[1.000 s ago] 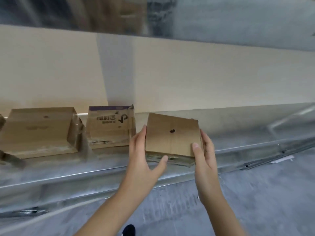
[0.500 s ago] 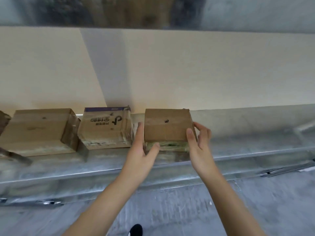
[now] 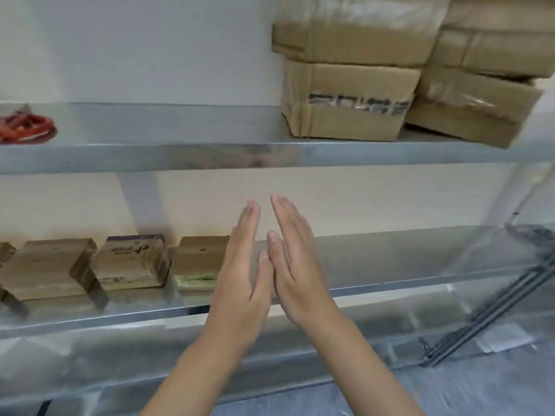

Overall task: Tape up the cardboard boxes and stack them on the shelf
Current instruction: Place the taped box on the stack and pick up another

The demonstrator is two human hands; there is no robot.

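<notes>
Head view: I see both hands, left hand point(image 3: 240, 283) and right hand point(image 3: 295, 265), now off the small box point(image 3: 198, 262), empty; it's shelved, I'd say.

Bright, even light; motion blur smears the edges.

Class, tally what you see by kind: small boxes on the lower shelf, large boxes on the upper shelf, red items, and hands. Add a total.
Small boxes on the lower shelf: 3 (a sliver at the left edge is not counted)
Large boxes on the upper shelf: 4, though blurred
Red bundle: 1
Hands, left hand and right hand: 2
Total: 10
</notes>
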